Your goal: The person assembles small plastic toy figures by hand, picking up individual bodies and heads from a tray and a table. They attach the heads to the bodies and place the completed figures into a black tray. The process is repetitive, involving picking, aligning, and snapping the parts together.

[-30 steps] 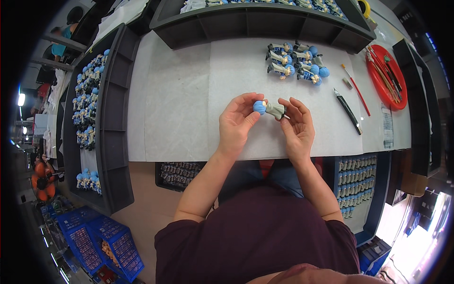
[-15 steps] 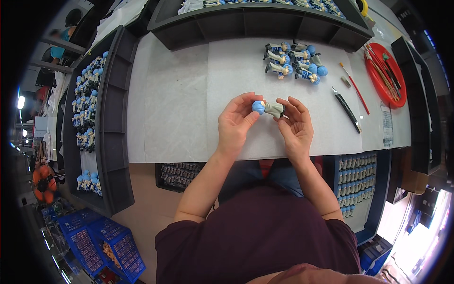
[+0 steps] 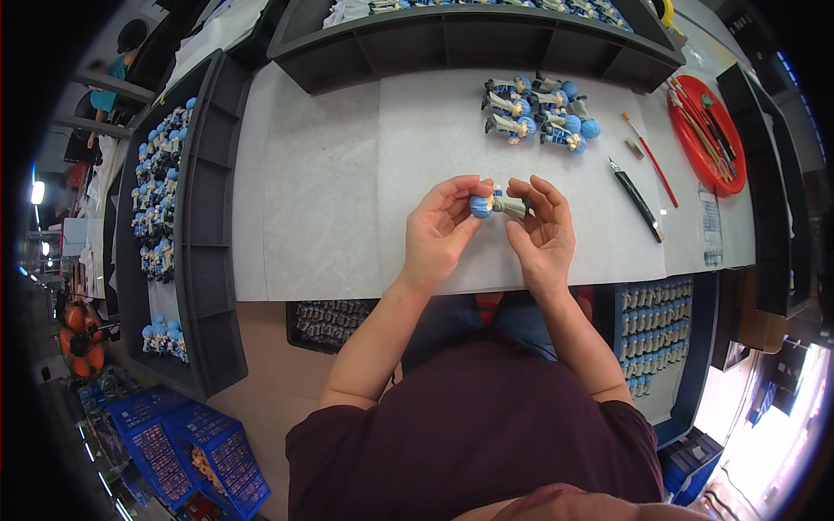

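Between my two hands, just above the white-covered table, lies a small figurine (image 3: 507,207) on its side, its blue-haired head to the left and grey-clad body to the right. My left hand (image 3: 441,224) is closed round the head end with thumb and fingers. At the foot end my right hand (image 3: 542,227) holds the figurine with curled fingers, the thumb just below it. Farther off on the table lies a group of similar blue-haired figurines (image 3: 512,106), some in blue and white, one in grey.
Right of the hands lie a craft knife (image 3: 637,201), a red-handled brush (image 3: 653,165) and a red tray (image 3: 685,139) of brushes. Dark bins of figurines stand at the back (image 3: 417,54) and left (image 3: 208,260). Below the table edge sits a blue tray (image 3: 665,408) with rows of figurines.
The figurine has turned about its length, so a bit of blue and white now shows at its upper side. Both hands have shifted only slightly.
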`<action>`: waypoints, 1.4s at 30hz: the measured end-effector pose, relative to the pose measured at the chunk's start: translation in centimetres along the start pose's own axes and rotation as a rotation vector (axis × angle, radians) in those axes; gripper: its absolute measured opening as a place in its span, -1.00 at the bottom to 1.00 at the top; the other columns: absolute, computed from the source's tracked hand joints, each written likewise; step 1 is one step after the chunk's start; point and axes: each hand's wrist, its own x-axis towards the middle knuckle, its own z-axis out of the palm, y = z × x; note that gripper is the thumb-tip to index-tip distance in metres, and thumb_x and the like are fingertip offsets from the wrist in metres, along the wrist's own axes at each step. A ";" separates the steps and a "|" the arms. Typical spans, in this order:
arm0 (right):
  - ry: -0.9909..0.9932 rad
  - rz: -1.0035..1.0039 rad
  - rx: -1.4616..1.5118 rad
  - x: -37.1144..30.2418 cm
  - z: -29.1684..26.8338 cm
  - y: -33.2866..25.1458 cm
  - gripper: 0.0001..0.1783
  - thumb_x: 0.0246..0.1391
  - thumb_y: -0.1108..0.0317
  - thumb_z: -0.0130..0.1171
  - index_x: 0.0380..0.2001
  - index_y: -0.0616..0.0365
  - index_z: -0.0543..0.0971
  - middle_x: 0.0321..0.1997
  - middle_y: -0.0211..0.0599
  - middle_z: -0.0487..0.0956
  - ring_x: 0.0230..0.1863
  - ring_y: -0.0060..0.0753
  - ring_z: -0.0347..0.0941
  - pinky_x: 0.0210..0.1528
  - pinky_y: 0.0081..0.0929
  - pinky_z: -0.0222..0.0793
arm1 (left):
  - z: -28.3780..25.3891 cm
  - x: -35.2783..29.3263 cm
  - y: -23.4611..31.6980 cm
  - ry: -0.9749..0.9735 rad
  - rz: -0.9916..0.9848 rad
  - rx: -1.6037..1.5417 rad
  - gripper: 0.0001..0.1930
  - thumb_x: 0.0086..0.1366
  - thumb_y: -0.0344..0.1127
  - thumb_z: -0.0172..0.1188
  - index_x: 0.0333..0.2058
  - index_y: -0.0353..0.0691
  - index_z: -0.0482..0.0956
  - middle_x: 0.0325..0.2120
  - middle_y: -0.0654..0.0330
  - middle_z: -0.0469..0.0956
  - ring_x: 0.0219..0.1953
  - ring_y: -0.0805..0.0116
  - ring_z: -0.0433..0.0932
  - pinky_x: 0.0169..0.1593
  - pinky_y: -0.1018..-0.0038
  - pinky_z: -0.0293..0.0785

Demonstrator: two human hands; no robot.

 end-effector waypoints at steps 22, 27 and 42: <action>0.087 -0.101 -0.232 -0.1 -0.2 0.9 -0.45 -0.13 0.67 0.13 0.02 0.20 0.35 0.00 -0.21 0.44 0.04 -0.29 0.38 0.07 -0.39 0.30 | -0.1 -0.2 -1.4 -0.024 -0.043 0.205 -0.58 0.07 -0.70 0.14 -0.04 -0.38 0.45 0.06 -0.01 0.35 0.07 0.29 0.38 0.11 0.43 0.37; 0.146 -0.443 -0.651 2.0 -2.9 -2.8 -0.53 -0.22 0.65 0.19 -0.12 0.21 0.47 -0.09 -0.11 0.50 -0.03 -0.12 0.41 -0.01 -0.36 0.34 | 0.2 -0.4 -1.7 0.012 -0.025 0.289 -0.65 -0.01 -0.67 0.27 -0.19 -0.40 0.49 0.00 0.02 0.38 0.03 0.22 0.41 0.08 0.32 0.44; 0.198 -0.050 -1.239 12.5 -16.6 -3.9 -0.78 -0.05 0.44 0.17 -0.27 0.19 0.60 -0.30 -0.11 0.59 -0.31 -0.17 0.52 -0.18 -0.40 0.39 | 0.6 -0.4 -1.9 -0.071 0.050 0.570 -0.70 -0.06 -0.61 0.32 -0.31 -0.35 0.46 -0.03 -0.01 0.41 -0.05 0.27 0.48 0.02 0.42 0.46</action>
